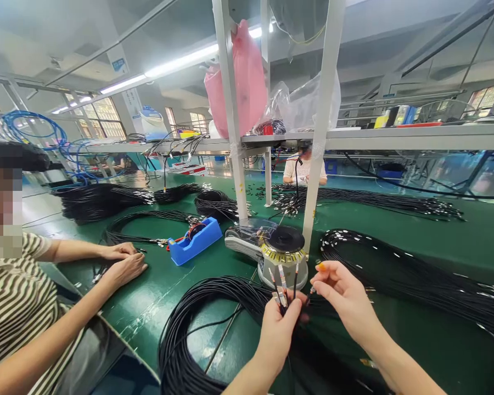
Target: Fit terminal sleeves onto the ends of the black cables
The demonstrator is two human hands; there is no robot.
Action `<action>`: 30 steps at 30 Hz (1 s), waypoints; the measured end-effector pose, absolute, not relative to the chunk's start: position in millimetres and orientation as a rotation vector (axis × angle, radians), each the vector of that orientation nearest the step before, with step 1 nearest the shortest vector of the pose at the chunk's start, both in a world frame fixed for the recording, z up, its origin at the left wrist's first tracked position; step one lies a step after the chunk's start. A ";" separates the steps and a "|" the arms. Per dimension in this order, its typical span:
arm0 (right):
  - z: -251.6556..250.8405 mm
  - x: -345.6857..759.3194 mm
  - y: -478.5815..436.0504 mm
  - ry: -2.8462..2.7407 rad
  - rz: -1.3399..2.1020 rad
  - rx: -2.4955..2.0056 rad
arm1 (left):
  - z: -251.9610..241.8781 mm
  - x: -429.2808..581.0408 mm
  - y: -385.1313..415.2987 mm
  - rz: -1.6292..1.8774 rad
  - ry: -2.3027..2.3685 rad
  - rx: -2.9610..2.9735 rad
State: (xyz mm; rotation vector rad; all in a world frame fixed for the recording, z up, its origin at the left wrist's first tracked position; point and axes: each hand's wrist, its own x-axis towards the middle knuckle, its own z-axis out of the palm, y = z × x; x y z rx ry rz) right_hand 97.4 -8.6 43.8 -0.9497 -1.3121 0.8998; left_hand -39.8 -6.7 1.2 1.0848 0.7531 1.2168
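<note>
My left hand (280,329) is closed around several black cable ends (283,285), which stick up from the fist with silver tips and whitish tags. To its right, my right hand (346,296) is pinched at the fingertips. A small dark and silver piece, apparently a cable end (313,289), shows under the thumb, and something orange sits at the fingertip. Just behind both hands stands a grey round label dispenser (282,255) with a black top and a ring of yellow labels. A coiled bundle of black cables (189,312) lies beside and under my left hand.
A blue tape dispenser (195,241) stands left of the round one. More black cable bundles (395,263) cover the green table (144,312). White posts (316,137) carry a shelf above. A co-worker's hands (125,263) rest at the left; another person (304,167) sits opposite.
</note>
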 end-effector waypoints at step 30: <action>14.5 97.1 -15.7 -1.298 1.082 -1.019 | 7.2 -42.0 -6.5 1.033 0.676 0.843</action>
